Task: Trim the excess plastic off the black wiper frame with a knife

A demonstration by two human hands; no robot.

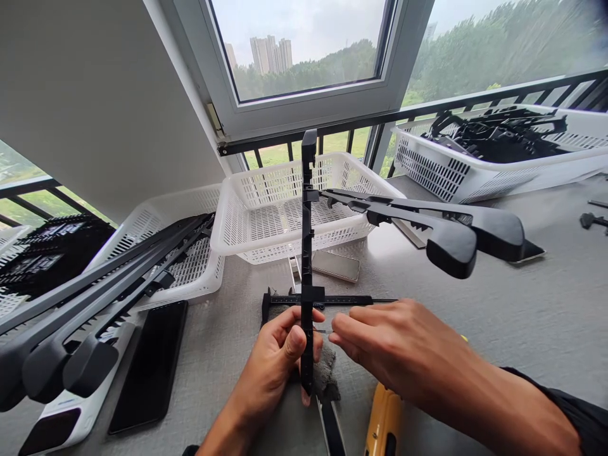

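A long black plastic part (307,253) stands upright in front of me, and my left hand (280,348) is wrapped round its lower end. My right hand (380,335) is just to the right of the part, fingers pinched on a thin, pointed thing that reaches toward it; most of that thing is hidden in the fingers. Behind the part lies a black caliper (342,300). Under my hands is a grey, rough lump (325,373). A yellow-handled tool (384,418) lies below my right hand.
One white basket (294,239) stands ahead, with long black parts (427,221) over its right edge. Another basket (209,278) at left bears similar parts (95,304). A far-right basket (475,174) holds black pieces. A black phone (151,364) lies at left.
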